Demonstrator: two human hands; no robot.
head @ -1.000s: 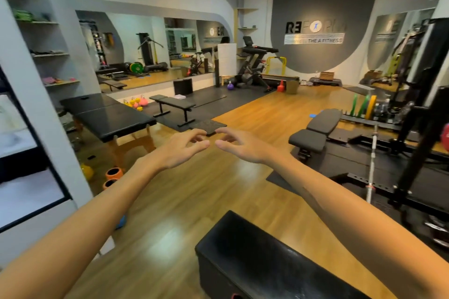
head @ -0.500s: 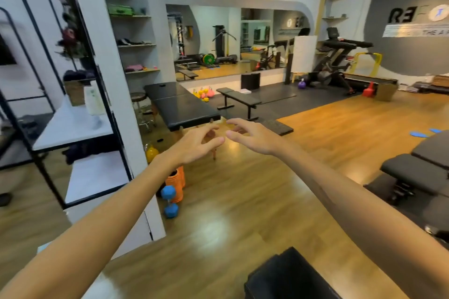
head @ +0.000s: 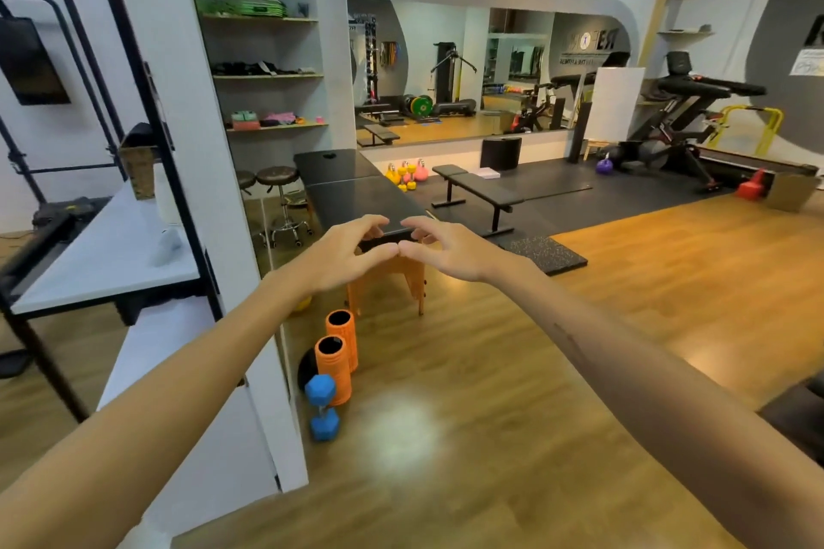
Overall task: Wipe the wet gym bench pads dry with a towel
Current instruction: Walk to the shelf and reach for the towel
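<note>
Wide bare wood floor (head: 512, 392) ahead and right; white pillar edge close on the left. Left hand (head: 343, 256) and right hand (head: 446, 252) raised mid-air, thumbs touching, fingers loose, holding nothing. Flat bench (head: 479, 187) far on the black mat (head: 553, 192)

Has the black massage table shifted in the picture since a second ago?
Yes, in the picture: the massage table slid rightward toward centre, as did the fixed mirror, so the head camera turned left; the table itself likely stayed put.
</note>
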